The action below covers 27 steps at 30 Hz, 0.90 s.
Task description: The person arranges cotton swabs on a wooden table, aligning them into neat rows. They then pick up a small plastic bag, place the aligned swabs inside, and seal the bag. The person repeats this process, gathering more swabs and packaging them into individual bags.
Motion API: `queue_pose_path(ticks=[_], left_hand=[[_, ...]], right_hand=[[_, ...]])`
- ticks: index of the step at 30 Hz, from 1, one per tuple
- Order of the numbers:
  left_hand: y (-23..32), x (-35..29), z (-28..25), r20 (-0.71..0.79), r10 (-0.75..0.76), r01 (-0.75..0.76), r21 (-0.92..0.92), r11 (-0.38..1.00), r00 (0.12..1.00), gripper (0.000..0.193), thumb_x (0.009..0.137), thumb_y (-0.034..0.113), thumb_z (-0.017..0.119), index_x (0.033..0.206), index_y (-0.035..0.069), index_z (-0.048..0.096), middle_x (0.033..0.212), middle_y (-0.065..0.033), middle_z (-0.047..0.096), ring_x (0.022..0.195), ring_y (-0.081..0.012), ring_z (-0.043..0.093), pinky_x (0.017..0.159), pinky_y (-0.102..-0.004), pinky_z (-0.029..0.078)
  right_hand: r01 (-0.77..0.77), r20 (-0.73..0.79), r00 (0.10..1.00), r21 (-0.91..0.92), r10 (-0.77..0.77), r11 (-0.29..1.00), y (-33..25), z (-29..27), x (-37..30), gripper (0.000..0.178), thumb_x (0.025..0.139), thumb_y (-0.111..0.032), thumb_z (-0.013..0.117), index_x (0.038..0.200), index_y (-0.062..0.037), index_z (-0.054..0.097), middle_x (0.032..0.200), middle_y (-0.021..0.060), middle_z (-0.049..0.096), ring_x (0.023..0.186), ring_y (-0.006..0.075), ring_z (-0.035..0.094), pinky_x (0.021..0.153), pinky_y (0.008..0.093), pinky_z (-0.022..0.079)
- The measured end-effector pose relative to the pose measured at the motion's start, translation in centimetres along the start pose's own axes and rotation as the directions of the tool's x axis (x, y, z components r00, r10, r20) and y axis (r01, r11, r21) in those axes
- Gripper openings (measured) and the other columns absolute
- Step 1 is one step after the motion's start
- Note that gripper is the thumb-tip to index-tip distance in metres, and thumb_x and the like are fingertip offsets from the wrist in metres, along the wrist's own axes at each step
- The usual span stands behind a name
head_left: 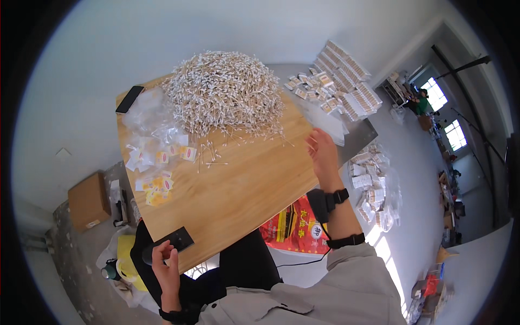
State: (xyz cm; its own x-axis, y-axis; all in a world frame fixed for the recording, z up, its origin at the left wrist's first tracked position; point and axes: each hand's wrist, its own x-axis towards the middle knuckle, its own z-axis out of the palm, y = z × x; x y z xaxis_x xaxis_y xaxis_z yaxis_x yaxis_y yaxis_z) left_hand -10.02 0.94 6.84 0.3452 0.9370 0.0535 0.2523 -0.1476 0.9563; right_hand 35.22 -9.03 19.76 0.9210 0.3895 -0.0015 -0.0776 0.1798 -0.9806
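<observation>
A large heap of cotton swabs [225, 92] covers the back of the wooden table [244, 189]. My right hand [323, 157] is raised by the table's right edge, to the right of the heap. Its fingers are curled together, and whatever they may pinch is too small to make out. At the near left corner, my left hand [165, 268] is beside a flat black device [179, 240]. Its thumb and fingers are bent but apart, with nothing visible between them. A few loose swabs [216, 163] lie in front of the heap.
Clear plastic bags [154, 116], yellow-and-white cards [158, 189] and a phone [130, 99] lie on the table's left. Stacked swab packs [346, 70] stand at the back right; bagged packs [374, 184] lie below. A red bag [298, 227] sits under the near edge.
</observation>
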Motion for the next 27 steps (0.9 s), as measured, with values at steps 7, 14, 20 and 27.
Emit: queue_pose_path(ticks=[7,14,20,27], left_hand=[[-4.9,-1.3,-1.2,-0.001,-0.197,0.197,0.073,0.978,0.980,0.015,0.094,0.008,0.062,0.107,0.000,0.064,0.091,-0.0054,0.063,0.082,-0.0120,0.061,0.075,-0.0257,0.047],[-2.5,-0.9,-2.2,-0.014,-0.108,0.109,0.111,0.988,0.994,0.013,0.094,0.008,0.063,0.104,0.000,0.066,0.089,-0.0044,0.063,0.083,-0.0117,0.060,0.076,-0.0256,0.047],[-2.3,-0.8,-1.6,0.005,-0.112,0.111,0.093,0.989,0.994,0.012,0.094,0.007,0.062,0.103,0.000,0.066,0.089,-0.0048,0.063,0.082,-0.0125,0.060,0.075,-0.0260,0.047],[-2.8,-0.5,-2.0,-0.029,-0.097,0.099,0.070,0.993,0.995,0.011,0.094,0.007,0.061,0.102,0.001,0.067,0.090,-0.0055,0.064,0.083,-0.0124,0.061,0.076,-0.0258,0.047]], right_hand=[[0.459,0.699,0.317,0.479,-0.642,0.748,-10.2,12.4,-19.0,0.017,0.099,-0.014,0.052,0.103,-0.0001,0.061,0.088,0.0056,0.054,0.070,0.0120,0.052,0.065,0.0254,0.045],[-0.124,0.636,0.063,0.770,-0.769,0.626,-8.6,13.9,-23.1,0.015,0.098,-0.014,0.054,0.101,-0.0013,0.062,0.087,0.0047,0.055,0.072,0.0118,0.052,0.066,0.0255,0.045],[-0.234,0.644,0.045,0.750,-0.764,0.618,-7.7,13.9,-23.6,0.013,0.097,-0.013,0.056,0.099,-0.0024,0.062,0.087,0.0039,0.055,0.073,0.0116,0.052,0.067,0.0256,0.044],[-0.332,0.655,0.055,0.724,-0.753,0.605,-6.3,14.3,-23.8,0.011,0.096,-0.013,0.058,0.096,-0.0036,0.062,0.086,0.0031,0.055,0.074,0.0114,0.052,0.068,0.0258,0.044]])
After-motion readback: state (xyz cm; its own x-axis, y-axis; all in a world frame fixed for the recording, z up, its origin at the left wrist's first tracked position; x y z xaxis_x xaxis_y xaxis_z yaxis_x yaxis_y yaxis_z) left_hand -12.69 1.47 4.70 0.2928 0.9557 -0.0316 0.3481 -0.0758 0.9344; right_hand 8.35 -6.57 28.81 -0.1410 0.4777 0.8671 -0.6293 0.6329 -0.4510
